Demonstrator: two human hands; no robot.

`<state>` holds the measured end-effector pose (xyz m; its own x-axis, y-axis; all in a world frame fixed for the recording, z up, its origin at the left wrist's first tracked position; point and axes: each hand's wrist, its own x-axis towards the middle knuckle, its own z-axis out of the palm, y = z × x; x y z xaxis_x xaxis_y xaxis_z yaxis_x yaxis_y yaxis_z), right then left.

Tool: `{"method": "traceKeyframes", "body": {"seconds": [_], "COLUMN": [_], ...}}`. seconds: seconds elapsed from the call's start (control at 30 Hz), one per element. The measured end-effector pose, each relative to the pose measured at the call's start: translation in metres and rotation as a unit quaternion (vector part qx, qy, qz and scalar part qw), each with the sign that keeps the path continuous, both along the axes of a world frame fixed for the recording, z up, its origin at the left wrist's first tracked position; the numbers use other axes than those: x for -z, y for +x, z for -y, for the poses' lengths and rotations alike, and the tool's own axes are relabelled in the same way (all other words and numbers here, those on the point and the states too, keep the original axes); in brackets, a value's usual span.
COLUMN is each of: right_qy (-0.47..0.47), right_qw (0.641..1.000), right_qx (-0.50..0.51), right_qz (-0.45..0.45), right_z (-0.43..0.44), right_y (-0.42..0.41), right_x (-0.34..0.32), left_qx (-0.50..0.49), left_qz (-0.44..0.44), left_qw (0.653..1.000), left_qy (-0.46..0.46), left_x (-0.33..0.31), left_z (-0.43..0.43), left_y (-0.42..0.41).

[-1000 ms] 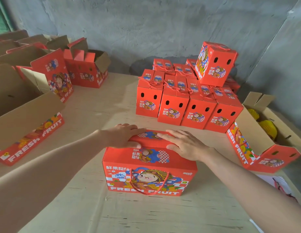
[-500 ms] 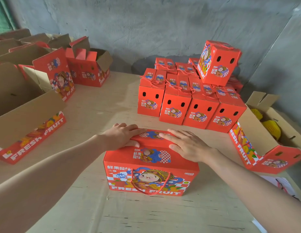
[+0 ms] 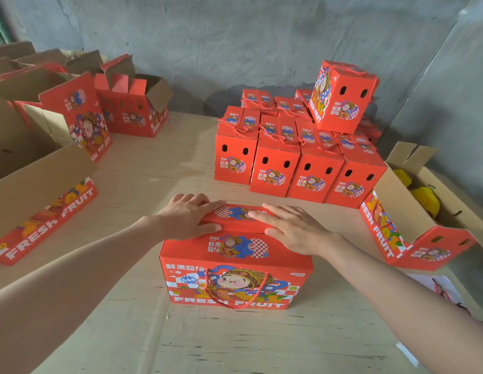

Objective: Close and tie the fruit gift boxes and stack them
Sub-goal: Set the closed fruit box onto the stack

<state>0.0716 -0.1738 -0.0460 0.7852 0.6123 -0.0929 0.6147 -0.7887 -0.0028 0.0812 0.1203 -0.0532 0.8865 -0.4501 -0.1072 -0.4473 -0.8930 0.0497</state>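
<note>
A red fruit gift box (image 3: 235,268) stands on the table in front of me, its top flaps folded down and a red rope handle (image 3: 235,295) hanging on its front face. My left hand (image 3: 189,215) lies flat on the far flap's left part, thumb along the flap's near edge. My right hand (image 3: 294,228) presses flat on the flap's right part with straight fingers. Behind, a block of closed tied red boxes (image 3: 297,168) stands in rows, with one more box (image 3: 343,98) stacked tilted on top.
An open box with yellow netted fruit (image 3: 424,201) lies at the right table edge. Open empty red boxes (image 3: 132,109) and a lying carton (image 3: 40,195) crowd the left side. The tan table (image 3: 143,174) ends at a grey wall.
Both hands stay pressed on the box's top flaps; they have hardly shifted. Only the view has moved slightly.
</note>
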Motion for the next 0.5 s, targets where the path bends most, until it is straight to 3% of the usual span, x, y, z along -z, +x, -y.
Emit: {"method": "traceKeyframes", "body": {"seconds": [0.37, 0.5], "right_qy": [0.019, 0.018], "right_qw": [0.99, 0.991], "right_qx": [0.143, 0.132], "right_qz": [-0.004, -0.006], "right_z": [-0.05, -0.049], "right_y": [-0.011, -0.01], "right_x": [0.008, 0.01], "left_qx": [-0.021, -0.016], "left_qz": [0.027, -0.034], "left_qw": [0.999, 0.998], "left_qy": [-0.017, -0.055], "left_x": [0.006, -0.004], "left_z": [0.003, 0.001], "left_y": [-0.006, -0.001]}}
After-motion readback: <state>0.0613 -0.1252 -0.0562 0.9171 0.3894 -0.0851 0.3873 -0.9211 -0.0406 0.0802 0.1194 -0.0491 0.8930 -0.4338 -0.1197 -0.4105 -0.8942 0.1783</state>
